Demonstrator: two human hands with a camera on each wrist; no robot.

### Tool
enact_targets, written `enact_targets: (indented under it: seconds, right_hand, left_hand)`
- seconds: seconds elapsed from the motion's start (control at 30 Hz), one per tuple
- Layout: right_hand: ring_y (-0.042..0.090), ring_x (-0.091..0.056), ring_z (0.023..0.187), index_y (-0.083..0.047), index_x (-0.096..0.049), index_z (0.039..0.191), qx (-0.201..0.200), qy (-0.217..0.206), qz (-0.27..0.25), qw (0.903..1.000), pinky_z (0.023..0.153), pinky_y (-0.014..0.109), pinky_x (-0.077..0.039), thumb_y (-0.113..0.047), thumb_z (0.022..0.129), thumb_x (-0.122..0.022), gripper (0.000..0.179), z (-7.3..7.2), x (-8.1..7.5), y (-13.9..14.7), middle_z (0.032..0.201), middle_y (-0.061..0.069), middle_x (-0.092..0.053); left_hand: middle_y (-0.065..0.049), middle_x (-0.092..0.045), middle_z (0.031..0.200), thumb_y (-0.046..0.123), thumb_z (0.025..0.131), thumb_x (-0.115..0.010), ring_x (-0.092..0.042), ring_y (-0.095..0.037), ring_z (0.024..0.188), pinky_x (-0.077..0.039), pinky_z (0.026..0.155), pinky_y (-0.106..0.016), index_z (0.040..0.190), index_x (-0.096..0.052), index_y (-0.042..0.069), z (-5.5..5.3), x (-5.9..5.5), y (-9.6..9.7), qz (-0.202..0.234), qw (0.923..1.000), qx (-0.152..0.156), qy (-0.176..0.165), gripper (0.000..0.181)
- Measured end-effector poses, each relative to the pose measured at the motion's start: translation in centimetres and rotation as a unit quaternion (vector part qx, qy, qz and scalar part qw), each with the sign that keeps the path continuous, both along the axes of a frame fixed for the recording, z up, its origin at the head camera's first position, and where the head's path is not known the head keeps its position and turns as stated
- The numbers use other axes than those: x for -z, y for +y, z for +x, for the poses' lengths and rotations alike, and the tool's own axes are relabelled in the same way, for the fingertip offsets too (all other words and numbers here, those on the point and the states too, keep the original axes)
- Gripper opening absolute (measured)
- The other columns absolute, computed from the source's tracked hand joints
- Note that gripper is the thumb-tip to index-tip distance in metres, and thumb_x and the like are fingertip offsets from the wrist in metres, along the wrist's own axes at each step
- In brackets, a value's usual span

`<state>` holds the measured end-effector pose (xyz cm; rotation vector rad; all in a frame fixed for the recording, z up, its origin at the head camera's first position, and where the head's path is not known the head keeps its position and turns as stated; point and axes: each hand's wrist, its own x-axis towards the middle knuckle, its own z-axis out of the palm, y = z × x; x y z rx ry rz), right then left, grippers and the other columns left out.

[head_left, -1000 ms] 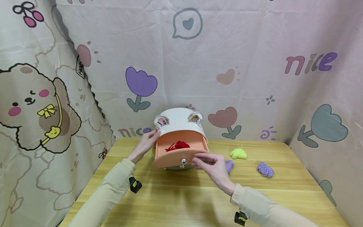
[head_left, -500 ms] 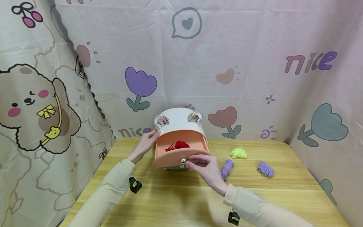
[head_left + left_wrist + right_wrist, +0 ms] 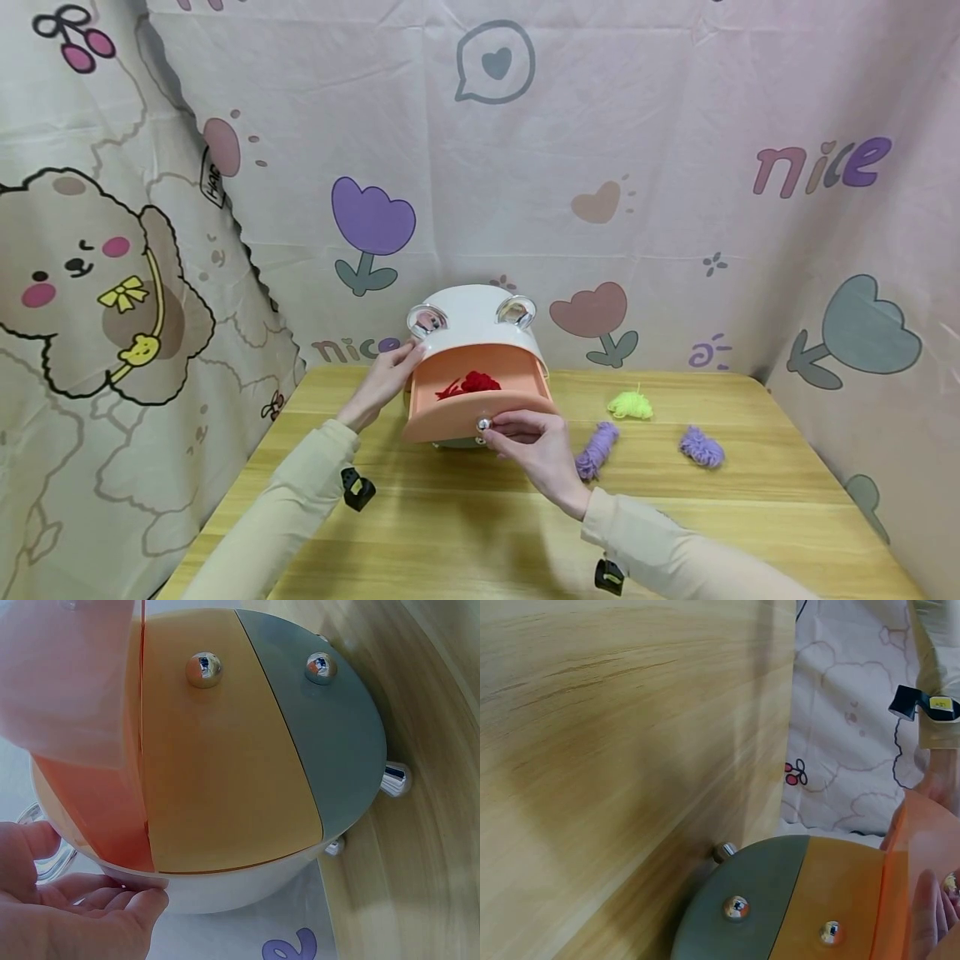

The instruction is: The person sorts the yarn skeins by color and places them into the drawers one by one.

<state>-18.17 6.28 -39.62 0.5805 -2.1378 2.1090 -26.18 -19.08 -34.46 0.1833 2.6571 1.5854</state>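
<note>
Currently, the right hand (image 3: 538, 454) pinches the silver knob (image 3: 484, 424) of the pulled-out peach drawer (image 3: 442, 423), red yarn (image 3: 478, 382) inside it, while the left hand (image 3: 384, 380) grips the side of the white cabinet (image 3: 476, 312) on the table (image 3: 420, 521). One purple yarn bundle (image 3: 598, 450) lies near the right hand.

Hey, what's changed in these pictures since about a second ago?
The right hand has moved left across the front of the orange drawer and now pinches the silver knob, uncovering more of the purple yarn beside it. The left hand still holds the white cabinet's side; the drawer stays open, red yarn inside.
</note>
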Motion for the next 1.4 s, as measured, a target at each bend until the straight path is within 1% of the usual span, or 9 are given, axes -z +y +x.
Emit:
enact_targets:
  seconds: [0.23,0.3,0.43,0.63,0.83,1.0,1.1,1.3,1.4]
  right_hand:
    - [0.009,-0.075,0.076,0.011,-0.072,0.104,0.005,0.008,-0.003,1.0,0.064,0.03,-0.065,-0.002,0.085,-0.078,0.023,-0.2,0.1,-0.1,0.099,0.033,-0.073]
    - [0.007,-0.075,0.075,0.01,-0.072,0.104,0.005,0.01,-0.003,0.9999,0.064,0.037,-0.065,-0.002,0.085,-0.078,0.024,-0.3,0.1,-0.1,0.099,0.033,-0.073]
    - [0.012,-0.076,0.076,0.01,-0.072,0.104,0.006,0.005,-0.009,0.9999,0.065,0.046,-0.064,-0.002,0.085,-0.078,0.023,-0.7,0.0,-0.2,0.1,0.033,-0.073]
    - [0.012,-0.076,0.073,0.011,-0.073,0.102,0.019,-0.007,-0.016,0.9997,0.061,0.036,-0.065,0.0,0.084,-0.078,0.022,-1.8,-0.3,-0.5,0.098,0.033,-0.073]
    - [0.011,-0.076,0.073,0.008,-0.074,0.102,0.037,-0.023,-0.018,0.9989,0.063,0.042,-0.065,-0.004,0.084,-0.08,0.022,-2.9,-0.4,-1.1,0.099,0.028,-0.075]
    - [0.011,-0.076,0.075,0.005,-0.075,0.102,0.046,-0.017,-0.018,0.9986,0.065,0.05,-0.064,-0.007,0.084,-0.08,0.022,-3.7,-0.3,-1.5,0.098,0.026,-0.076]
    - [0.014,-0.077,0.076,0.005,-0.075,0.103,0.046,-0.013,-0.026,0.9985,0.065,0.055,-0.062,-0.007,0.085,-0.08,0.023,-4.2,-0.2,-1.7,0.099,0.026,-0.076]
    - [0.038,-0.077,0.082,0.009,-0.074,0.104,0.038,-0.006,-0.042,0.9984,0.065,0.062,-0.059,-0.005,0.086,-0.078,0.023,-4.9,-0.3,-1.9,0.1,0.03,-0.075]
    - [0.034,-0.077,0.08,0.008,-0.073,0.104,0.039,-0.004,-0.042,0.9984,0.064,0.063,-0.058,-0.004,0.086,-0.078,0.022,-5.3,-0.3,-2.0,0.1,0.03,-0.075]
  left_hand:
    - [-0.022,-0.018,0.166,0.037,0.109,-0.04,-0.02,-0.039,0.155,-0.024,0.127,-0.051,0.156,-0.027,-0.004,0.0,0.0,0.1,-0.001,1.0,0.0,0.0,0.063]
    - [-0.022,-0.019,0.166,0.037,0.109,-0.04,-0.02,-0.039,0.154,-0.024,0.127,-0.051,0.155,-0.027,-0.004,0.0,0.0,0.1,0.0,1.0,-0.002,0.0,0.063]
    - [-0.022,-0.018,0.166,0.037,0.109,-0.041,-0.02,-0.039,0.155,-0.024,0.126,-0.052,0.155,-0.027,-0.005,-0.1,0.1,0.1,0.002,1.0,0.0,-0.001,0.064]
    - [-0.022,-0.019,0.166,0.036,0.109,-0.041,-0.02,-0.039,0.155,-0.025,0.126,-0.053,0.155,-0.027,-0.005,-0.1,0.1,0.0,0.002,1.0,0.003,0.001,0.063]
    - [-0.022,-0.019,0.166,0.038,0.109,-0.04,-0.019,-0.039,0.155,-0.023,0.127,-0.052,0.155,-0.027,-0.006,-0.1,0.1,0.0,0.004,1.0,0.002,-0.003,0.064]
    - [-0.021,-0.019,0.166,0.038,0.109,-0.041,-0.018,-0.038,0.155,-0.021,0.127,-0.052,0.155,-0.028,-0.005,0.0,0.0,0.0,0.0,1.0,0.0,-0.004,0.065]
    - [-0.02,-0.019,0.167,0.039,0.109,-0.041,-0.017,-0.038,0.156,-0.02,0.127,-0.052,0.156,-0.028,-0.004,0.0,0.0,0.0,-0.001,1.0,-0.001,-0.008,0.065]
    - [-0.019,-0.019,0.167,0.039,0.109,-0.041,-0.017,-0.038,0.156,-0.021,0.128,-0.052,0.156,-0.027,-0.003,0.0,0.0,0.0,-0.004,0.9999,-0.004,-0.009,0.065]
    - [-0.019,-0.02,0.166,0.039,0.109,-0.041,-0.018,-0.037,0.155,-0.021,0.128,-0.051,0.156,-0.028,-0.002,-0.1,0.0,0.0,-0.005,1.0,-0.004,-0.005,0.064]
